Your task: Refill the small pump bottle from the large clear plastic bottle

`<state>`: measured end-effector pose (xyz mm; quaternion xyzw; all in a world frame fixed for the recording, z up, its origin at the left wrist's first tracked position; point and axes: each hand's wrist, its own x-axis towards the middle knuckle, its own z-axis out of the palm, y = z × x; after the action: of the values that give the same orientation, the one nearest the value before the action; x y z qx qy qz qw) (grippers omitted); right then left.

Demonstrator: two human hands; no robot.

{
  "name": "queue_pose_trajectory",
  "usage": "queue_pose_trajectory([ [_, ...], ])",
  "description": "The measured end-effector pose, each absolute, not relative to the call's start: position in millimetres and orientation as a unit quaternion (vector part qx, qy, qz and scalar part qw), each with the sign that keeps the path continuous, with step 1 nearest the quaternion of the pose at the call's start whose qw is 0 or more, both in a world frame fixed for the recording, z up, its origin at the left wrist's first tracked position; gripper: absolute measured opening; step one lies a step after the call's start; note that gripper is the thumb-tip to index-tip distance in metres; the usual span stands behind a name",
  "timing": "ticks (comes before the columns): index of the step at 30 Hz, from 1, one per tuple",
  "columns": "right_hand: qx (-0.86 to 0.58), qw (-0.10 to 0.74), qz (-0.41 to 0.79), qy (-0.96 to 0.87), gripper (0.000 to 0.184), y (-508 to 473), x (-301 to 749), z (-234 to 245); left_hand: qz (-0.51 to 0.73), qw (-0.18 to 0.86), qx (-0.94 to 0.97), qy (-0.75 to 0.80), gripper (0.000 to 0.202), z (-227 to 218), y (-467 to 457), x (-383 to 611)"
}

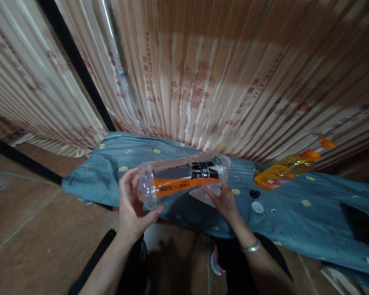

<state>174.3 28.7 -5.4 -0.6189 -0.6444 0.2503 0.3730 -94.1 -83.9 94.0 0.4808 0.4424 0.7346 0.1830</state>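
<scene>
Spanning above the teal patterned cloth (289,215), an orange-labelled clear plastic bottle (178,180) is gripped near opposite ends by the left hand (131,207) and right hand (224,203); a pump bottle (281,171) is set toward the cloth's right.

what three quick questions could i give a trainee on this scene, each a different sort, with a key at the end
1. Multiple choice: which thing do the left hand and right hand both hold?
a) a smartphone
b) a clear plastic bottle
c) a shoe

2. True or false: the silver bracelet is on the right wrist.

3. Fill in the colour: the pump bottle on the patterned cloth has an ____ pump head.

Key: 1. b; 2. true; 3. orange
</scene>
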Motion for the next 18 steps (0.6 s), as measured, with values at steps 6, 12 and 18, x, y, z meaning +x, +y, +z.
queue_pose_trajectory([
  [6,-0.623,0.369,0.251,-0.643,0.055,28.0,174.4,-4.4,0.732,0.19,0.479,0.446,0.102,96.2,-83.5,-93.2],
  [12,-0.632,0.364,0.247,-0.638,0.055,28.0,172.8,-1.8,0.73,0.192,0.483,0.444,0.101,96.8,-83.8,-93.8],
  [18,-0.625,0.373,0.24,-0.643,0.053,28.5,173.6,-5.1,0.727,0.191,0.484,0.449,0.105,93.8,-83.6,-95.7],
])
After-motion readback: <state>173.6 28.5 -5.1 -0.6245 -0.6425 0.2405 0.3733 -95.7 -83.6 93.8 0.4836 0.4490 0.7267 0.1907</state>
